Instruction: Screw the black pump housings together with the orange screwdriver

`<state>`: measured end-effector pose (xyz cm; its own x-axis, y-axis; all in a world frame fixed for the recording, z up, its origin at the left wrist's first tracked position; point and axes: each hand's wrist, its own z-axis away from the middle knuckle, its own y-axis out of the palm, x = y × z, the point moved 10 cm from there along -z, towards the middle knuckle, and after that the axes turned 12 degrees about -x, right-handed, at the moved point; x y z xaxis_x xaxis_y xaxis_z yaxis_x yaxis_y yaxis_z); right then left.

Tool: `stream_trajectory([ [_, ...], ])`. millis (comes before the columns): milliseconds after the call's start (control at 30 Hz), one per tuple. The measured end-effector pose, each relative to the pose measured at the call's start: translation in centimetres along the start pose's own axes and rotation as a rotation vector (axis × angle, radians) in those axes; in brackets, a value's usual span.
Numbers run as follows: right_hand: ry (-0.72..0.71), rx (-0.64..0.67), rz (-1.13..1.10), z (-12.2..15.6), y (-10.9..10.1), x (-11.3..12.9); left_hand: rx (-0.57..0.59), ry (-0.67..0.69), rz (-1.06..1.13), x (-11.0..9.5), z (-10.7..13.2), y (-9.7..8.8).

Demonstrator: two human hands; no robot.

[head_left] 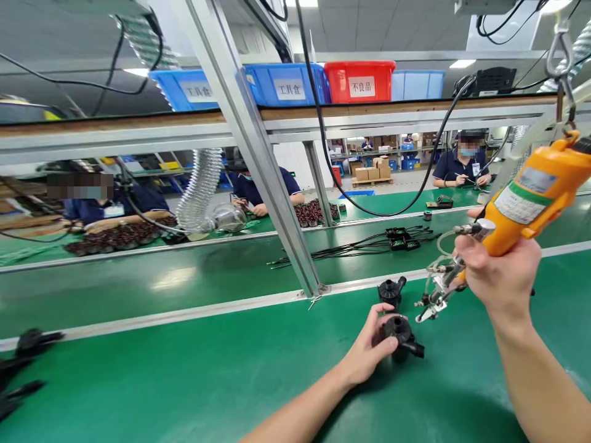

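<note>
My left hand (pixel 369 347) has its fingers and thumb round a small black pump housing (pixel 399 332), whose spout points right. Right behind it stands a second black pump housing (pixel 390 291). My right hand (pixel 501 274) grips an orange power screwdriver (pixel 526 194), which slants down to the left. A metal nose piece (pixel 441 292) with thin clear tubes forms its lower end. That tip hangs above and to the right of the held housing, apart from it. A metal hook (pixel 560 52) carries the screwdriver from above. My palm hides part of its grip.
More black parts (pixel 28 363) lie blurred at the left edge. An aluminium post (pixel 258 135) rises from the green bench. Beyond the rail, black cables (pixel 341 249) lie on a green surface. Blue bins (pixel 286 86) and a red bin (pixel 360 82) stand on the shelf. Several co-workers sit opposite.
</note>
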<state>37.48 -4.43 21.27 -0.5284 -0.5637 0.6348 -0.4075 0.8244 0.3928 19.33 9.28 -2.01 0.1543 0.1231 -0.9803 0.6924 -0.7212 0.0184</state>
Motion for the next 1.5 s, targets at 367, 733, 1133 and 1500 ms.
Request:
stream_trajectory([
  [367,0.168,0.025,-0.124,1.3,2.3,-0.7,-0.158,-0.048,-0.158,1.0,0.3,0.2],
  [733,0.21,0.062,-0.185,2.0,3.2,-0.4,-0.147,-0.049,-0.126,1.2,0.3,0.1],
  [1133,0.265,0.168,-0.135,4.2,6.1,-2.8,-0.147,-0.073,-0.032,0.6,-0.1,0.4],
  [1500,0.326,0.201,-0.077,4.8,6.3,-4.4,-0.178,-0.035,-0.046,1.0,0.3,-0.3],
])
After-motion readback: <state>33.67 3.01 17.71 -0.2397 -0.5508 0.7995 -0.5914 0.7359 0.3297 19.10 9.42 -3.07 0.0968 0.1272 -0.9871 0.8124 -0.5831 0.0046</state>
